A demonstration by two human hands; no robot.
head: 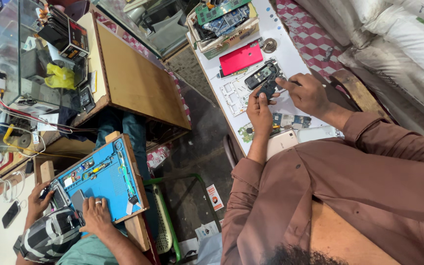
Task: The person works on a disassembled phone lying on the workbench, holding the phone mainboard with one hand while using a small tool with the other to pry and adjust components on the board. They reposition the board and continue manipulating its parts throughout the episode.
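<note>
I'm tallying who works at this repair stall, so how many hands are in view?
4. The person's left hand and right hand meet over a small dark phone part on the white table. A co-worker's two hands rest at the blue mat, lower left.

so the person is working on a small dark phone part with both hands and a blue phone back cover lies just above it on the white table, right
Not quite: the back cover is red, not blue. The head view shows it lying on the white table just above the small dark phone part that the left hand and right hand are working on.
</note>
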